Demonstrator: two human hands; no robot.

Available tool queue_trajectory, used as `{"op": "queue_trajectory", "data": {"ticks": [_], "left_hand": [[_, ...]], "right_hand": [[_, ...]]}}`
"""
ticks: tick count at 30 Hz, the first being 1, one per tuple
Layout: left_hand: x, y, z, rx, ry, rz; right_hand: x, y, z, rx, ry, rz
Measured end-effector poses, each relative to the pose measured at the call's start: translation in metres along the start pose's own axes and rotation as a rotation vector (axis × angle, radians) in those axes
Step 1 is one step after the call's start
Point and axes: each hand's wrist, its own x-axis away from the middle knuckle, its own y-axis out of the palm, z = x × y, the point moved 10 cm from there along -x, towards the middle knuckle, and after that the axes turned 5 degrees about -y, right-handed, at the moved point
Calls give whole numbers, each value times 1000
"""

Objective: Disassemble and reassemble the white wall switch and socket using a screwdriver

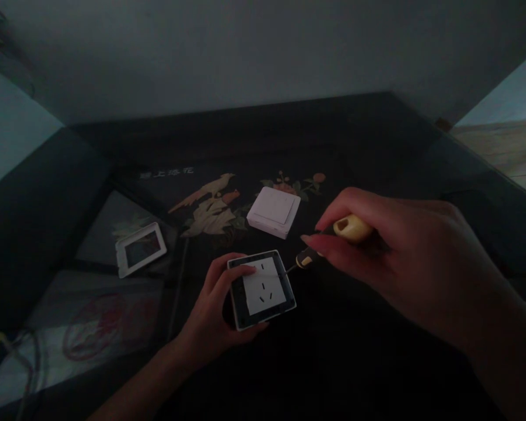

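Observation:
My left hand point(219, 298) grips a white wall socket point(265, 286) by its left and lower edges, one finger resting on its face. The socket's dark inner frame shows, with slots in the white middle. In my right hand point(390, 240) is a screwdriver point(307, 257) with a yellow and black handle, held between thumb and fingers. Its thin shaft points down-left to the right side of the socket's dark frame; whether the tip touches a screw is too dark to tell. Just beyond the socket lies a white wall switch point(274, 210).
A white cover frame point(161, 249) lies on the left of the dark table point(355, 140), which bears a printed bird and flowers. Cables point(26, 362) show at the lower left edge. A pale wall stands behind the table; wooden flooring point(508, 152) shows at the right.

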Motion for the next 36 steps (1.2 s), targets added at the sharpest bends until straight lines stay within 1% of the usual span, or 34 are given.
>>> {"op": "queue_trajectory", "data": {"ticks": [5,9,11,13,15,17,19,20,22,25,26,28,32,36], "left_hand": [[3,-2,-2,-21,10,24],[3,-2,0,-27,14,32],[2,-2,1,-34,19,28],[1,-3,2,-42,25,21],[0,-3,4,-44,28,10],[-1,-3,6,-43,33,4],[-2,-4,8,-38,41,9],[-2,-4,8,-36,44,12],[-2,-4,9,-37,48,16],[-2,-3,7,-39,42,19],[-1,-3,6,-34,40,25],[0,-3,5,-20,39,36],[2,-3,3,-15,35,52],[2,-3,3,-28,38,46]], "right_hand": [[2,6,-19,-69,-171,-65],[4,10,-22,-114,-251,-158],[5,10,-21,-138,-274,-183],[6,8,-19,-164,-269,-184],[7,5,-15,-200,-229,-176],[8,5,-12,-236,-189,-199],[10,7,-12,-236,-186,-226],[10,7,-14,-209,-204,-220],[9,5,-16,-96,-239,-159],[6,1,-14,100,-213,-49],[4,0,-14,133,-195,-25],[2,1,-16,127,-195,-23],[3,4,-22,6,-263,-86],[10,5,-19,-41,-310,-155]]}}
